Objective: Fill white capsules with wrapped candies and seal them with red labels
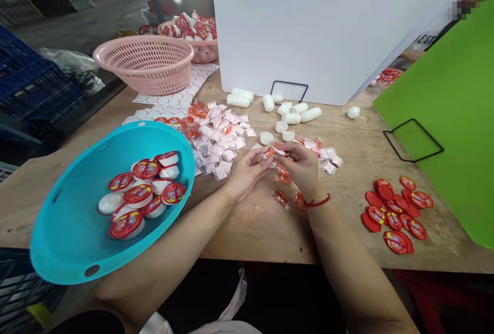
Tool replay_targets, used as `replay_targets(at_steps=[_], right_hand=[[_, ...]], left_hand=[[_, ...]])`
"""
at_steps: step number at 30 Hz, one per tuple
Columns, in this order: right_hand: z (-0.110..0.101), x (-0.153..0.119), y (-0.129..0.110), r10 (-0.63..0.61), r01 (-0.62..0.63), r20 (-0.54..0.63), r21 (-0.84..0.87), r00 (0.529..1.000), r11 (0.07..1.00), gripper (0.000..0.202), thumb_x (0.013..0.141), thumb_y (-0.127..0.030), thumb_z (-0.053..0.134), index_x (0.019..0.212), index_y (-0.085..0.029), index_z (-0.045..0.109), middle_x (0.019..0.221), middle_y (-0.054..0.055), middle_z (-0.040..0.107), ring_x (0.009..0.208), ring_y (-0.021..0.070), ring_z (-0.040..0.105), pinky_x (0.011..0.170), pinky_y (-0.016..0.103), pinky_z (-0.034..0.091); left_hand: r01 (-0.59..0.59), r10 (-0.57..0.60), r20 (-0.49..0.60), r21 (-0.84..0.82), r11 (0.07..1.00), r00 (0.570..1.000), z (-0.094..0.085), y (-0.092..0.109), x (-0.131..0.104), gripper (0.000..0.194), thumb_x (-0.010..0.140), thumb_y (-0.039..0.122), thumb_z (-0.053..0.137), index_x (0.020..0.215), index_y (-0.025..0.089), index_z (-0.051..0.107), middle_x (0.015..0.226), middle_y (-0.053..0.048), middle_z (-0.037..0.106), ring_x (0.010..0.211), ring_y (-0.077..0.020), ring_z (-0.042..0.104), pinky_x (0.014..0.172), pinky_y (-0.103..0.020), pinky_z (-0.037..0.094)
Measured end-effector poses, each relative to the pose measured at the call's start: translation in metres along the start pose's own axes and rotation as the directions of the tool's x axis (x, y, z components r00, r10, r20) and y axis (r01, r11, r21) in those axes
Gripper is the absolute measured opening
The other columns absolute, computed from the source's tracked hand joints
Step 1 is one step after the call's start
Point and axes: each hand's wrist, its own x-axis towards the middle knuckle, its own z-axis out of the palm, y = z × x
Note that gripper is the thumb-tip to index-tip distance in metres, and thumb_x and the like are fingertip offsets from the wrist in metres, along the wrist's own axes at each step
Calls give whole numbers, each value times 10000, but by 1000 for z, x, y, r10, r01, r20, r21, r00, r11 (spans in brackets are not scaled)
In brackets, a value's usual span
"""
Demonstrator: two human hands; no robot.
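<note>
Close together over the middle of the wooden table, my left hand (249, 172) and my right hand (301, 164) pinch a small orange-and-white item (271, 152) between their fingers. Its exact shape is partly hidden. Orange packets (280, 198) lie under and beside my right wrist. White-pink sachets (222, 136) are piled left of the hands, with a smaller group (330, 159) to the right. White cups (266, 138) stand just beyond my fingers. The blue basin (65, 210) at the left holds several white cups with red printed lids (138, 195).
Red lids (393, 215) are scattered at the right. Stacked white cups (291, 118) lie before a white board (293, 30). A green board (455, 118) stands at the right. A pink basket (154, 74) is behind the basin. A person's arm (412, 56) shows beyond the boards.
</note>
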Motion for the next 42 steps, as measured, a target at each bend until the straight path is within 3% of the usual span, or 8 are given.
replay_targets(at_steps=[10,16,19,22,26,29,35,42], right_hand=[[2,-4,-4,-164,170,45,-195,985,966,92,839,-307,759,910,-250,748,853,18,739,809,199,669,789,365,540],[2,1,-3,58,-57,-114,13,992,998,187,857,-402,720,954,-243,712,920,25,733,829,193,660,723,320,520],[-11,8,1,161,-192,-175,-176,971,965,233,843,-449,701,866,-217,702,791,12,690,707,172,594,641,299,467],[-24,15,12,279,-250,2,-432,960,866,235,803,-440,715,802,-205,716,678,4,641,637,166,541,621,304,439],[-29,18,21,270,-213,26,-547,962,810,261,761,-429,755,892,-204,766,861,63,654,770,208,592,768,381,502],[-26,16,6,234,-241,-68,-409,970,880,349,761,-463,762,1010,-218,756,1021,89,653,881,226,614,818,400,530],[-18,-3,-40,445,-469,292,13,847,883,328,723,-450,812,939,-213,741,958,43,728,757,162,654,645,293,550],[-21,-24,-44,527,-535,95,168,845,828,339,611,-433,891,793,-197,730,805,26,715,700,166,676,653,323,615]], left_hand=[[125,-150,-131,-180,976,980,0,6,0,116,847,173,742,962,158,733,975,-43,752,846,-102,706,801,-210,593],[148,-173,-173,-146,978,970,0,11,-1,116,856,179,723,970,167,741,1004,-52,756,887,-121,704,796,-221,599],[170,-191,-168,-133,976,967,2,13,-3,118,841,161,728,959,156,737,1002,-61,757,907,-133,706,891,-270,594],[205,-221,-161,-112,972,962,2,12,-3,177,801,90,732,967,152,736,984,-52,759,887,-124,706,954,-290,574],[220,-230,-165,-74,973,959,2,9,-4,222,790,74,727,992,164,745,993,-48,762,878,-117,700,963,-309,568],[229,-229,-145,-21,973,962,1,8,-5,254,790,90,732,1029,175,752,1021,-51,764,901,-123,704,958,-308,568],[197,-193,-118,24,980,974,2,6,-10,320,773,101,771,1083,172,738,1029,-52,763,898,-119,718,919,-276,575],[159,-158,-59,7,987,986,4,5,-18,431,732,94,801,1139,196,698,1035,-45,763,906,-124,724,949,-308,579]])
